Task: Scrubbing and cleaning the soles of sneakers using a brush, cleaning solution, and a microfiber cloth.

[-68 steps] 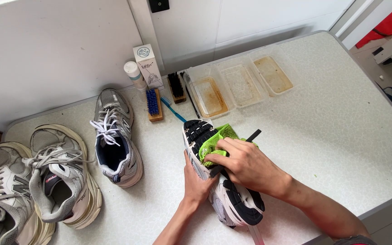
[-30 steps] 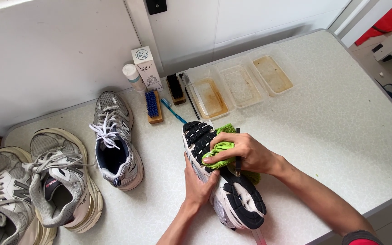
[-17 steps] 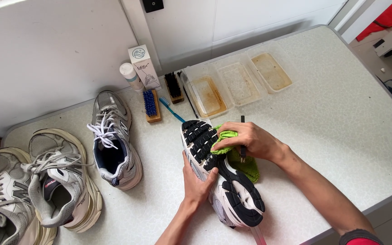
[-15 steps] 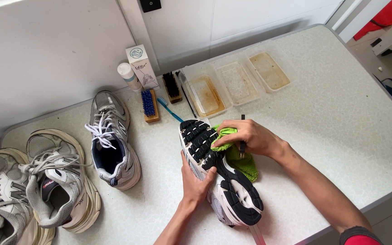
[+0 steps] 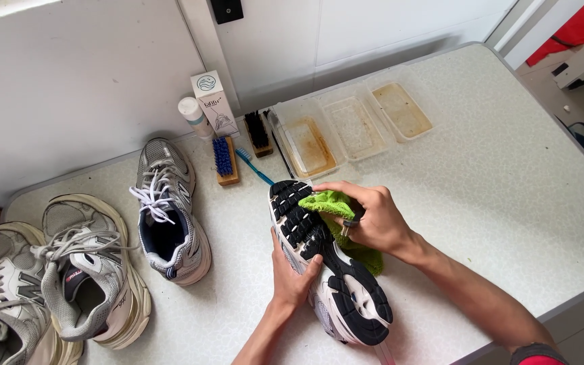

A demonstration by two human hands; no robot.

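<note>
From my remote seat I saw the left hand (image 5: pixel 292 276) clasped around the midsection of the upturned sneaker (image 5: pixel 327 263), which lay sole-up near the front of the speckled table (image 5: pixel 508 189), its toe pointing toward the three plastic trays (image 5: pixel 353 125). The right hand (image 5: pixel 372 220) was closed on a green cloth (image 5: pixel 338 216), pressing it against the black tread near the toe; a slim dark tool seemed tucked between its fingers, though I could not tell what it was. I judged the shoe light and fairly stiff in the sole but soft in the mesh upper, so the waist, where the left hand already held it, looked the surest place to grip; the limp cloth had to be bunched to keep from slipping. Compared with the frame about two seconds earlier, the right hand had travelled from the middle of the sole up toward the toe, and the cloth had gone with it, while the shoe and left hand had barely shifted.
</note>
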